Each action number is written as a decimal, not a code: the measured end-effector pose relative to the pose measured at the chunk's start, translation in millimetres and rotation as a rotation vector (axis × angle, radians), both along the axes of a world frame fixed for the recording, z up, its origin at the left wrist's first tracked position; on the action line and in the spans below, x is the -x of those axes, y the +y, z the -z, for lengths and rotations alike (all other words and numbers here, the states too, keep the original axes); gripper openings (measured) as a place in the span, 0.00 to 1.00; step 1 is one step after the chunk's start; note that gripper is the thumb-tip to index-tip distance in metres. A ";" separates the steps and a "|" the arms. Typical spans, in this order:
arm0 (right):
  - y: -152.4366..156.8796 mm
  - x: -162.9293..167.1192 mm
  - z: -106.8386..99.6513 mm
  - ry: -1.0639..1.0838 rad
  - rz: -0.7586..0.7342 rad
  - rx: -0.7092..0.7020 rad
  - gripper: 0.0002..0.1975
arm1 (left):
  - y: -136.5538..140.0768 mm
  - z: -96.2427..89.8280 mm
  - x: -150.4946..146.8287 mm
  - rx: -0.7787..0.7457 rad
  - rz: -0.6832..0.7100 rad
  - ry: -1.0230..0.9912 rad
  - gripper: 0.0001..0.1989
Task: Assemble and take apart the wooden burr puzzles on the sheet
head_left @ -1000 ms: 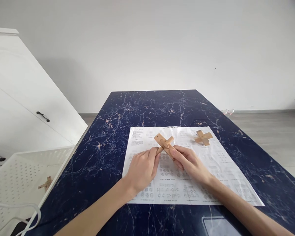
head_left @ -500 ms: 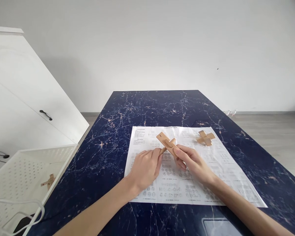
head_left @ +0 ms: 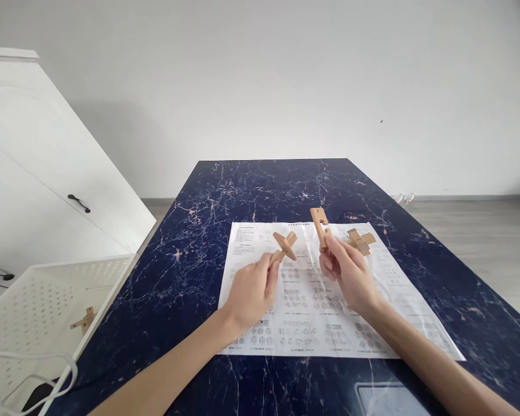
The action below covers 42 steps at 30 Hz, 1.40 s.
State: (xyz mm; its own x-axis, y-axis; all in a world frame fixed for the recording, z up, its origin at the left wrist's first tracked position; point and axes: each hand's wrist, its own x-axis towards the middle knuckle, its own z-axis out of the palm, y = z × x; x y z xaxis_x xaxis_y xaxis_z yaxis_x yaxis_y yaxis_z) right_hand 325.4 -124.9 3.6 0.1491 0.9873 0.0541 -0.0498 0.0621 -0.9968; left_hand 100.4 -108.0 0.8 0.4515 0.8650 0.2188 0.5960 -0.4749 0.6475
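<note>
My left hand [head_left: 250, 293] is closed on a small wooden cross-shaped puzzle assembly [head_left: 285, 245], gripping the end of one bar while crossed pieces point away. In my right hand [head_left: 350, 271] is a flat wooden puzzle piece [head_left: 319, 228] with a notch in its side and a short dark mark near the top; the fingers cover its lower end. The two held parts are apart, both above a printed instruction sheet [head_left: 305, 315]. Just behind my right hand, another wooden cross puzzle [head_left: 360, 241] lies on the sheet, partly hidden by the hand.
The sheet lies on a dark blue marbled table [head_left: 260, 190]. At left, a white perforated bin [head_left: 47, 289] holds another wooden cross [head_left: 85, 319], and a white cable [head_left: 71, 370] runs over it. A white cabinet [head_left: 47, 144] stands behind. A translucent tray-like object [head_left: 387, 398] sits at the front edge.
The notched piece has come away from the crossed assembly. My right hand has moved up and right with it, now upright, while my left hand keeps the crossed pieces slightly left.
</note>
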 end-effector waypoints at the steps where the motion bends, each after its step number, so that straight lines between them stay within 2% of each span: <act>1: 1.1 -0.9 1.0 -0.080 0.023 0.016 0.25 | 0.4 -1.3 0.0 0.047 -0.016 -0.062 0.17; 4: 2.7 -2.7 5.4 -0.363 0.023 0.041 0.28 | 1.1 -5.9 -0.5 0.158 -0.050 -0.243 0.18; 7: 2.1 -1.0 9.8 -0.617 0.021 -0.020 0.30 | 0.4 -11.8 -1.3 0.271 -0.058 -0.388 0.20; 11: -0.3 3.8 14.1 -0.788 -0.054 -0.060 0.28 | -0.6 -18.3 -0.9 0.396 -0.035 -0.501 0.21; 14: -0.7 4.6 16.6 -0.843 -0.080 -0.060 0.26 | 0.8 -18.7 1.2 0.468 0.017 -0.559 0.21; 17: 0.9 2.8 19.2 -0.881 -0.032 -0.089 0.23 | 3.4 -16.2 3.4 0.528 0.074 -0.618 0.21; 22: 3.1 0.7 19.3 -0.927 0.068 -0.213 0.14 | 3.7 -15.6 3.0 0.532 0.084 -0.619 0.22; 25: 1.1 1.8 13.4 -0.877 0.137 -0.332 0.11 | 1.2 -18.9 0.3 0.525 0.065 -0.585 0.22; 29: -4.3 4.4 5.3 -0.779 0.029 -0.458 0.07 | -0.6 -22.1 -2.1 0.534 0.045 -0.575 0.22; 33: -7.9 7.3 4.1 -0.809 -0.062 -0.465 0.05 | -0.3 -21.3 -2.3 0.557 0.063 -0.572 0.23; 42: -7.0 8.7 4.7 -0.986 -0.031 -0.510 0.11 | -4.5 -23.2 -4.5 0.654 0.176 -0.485 0.24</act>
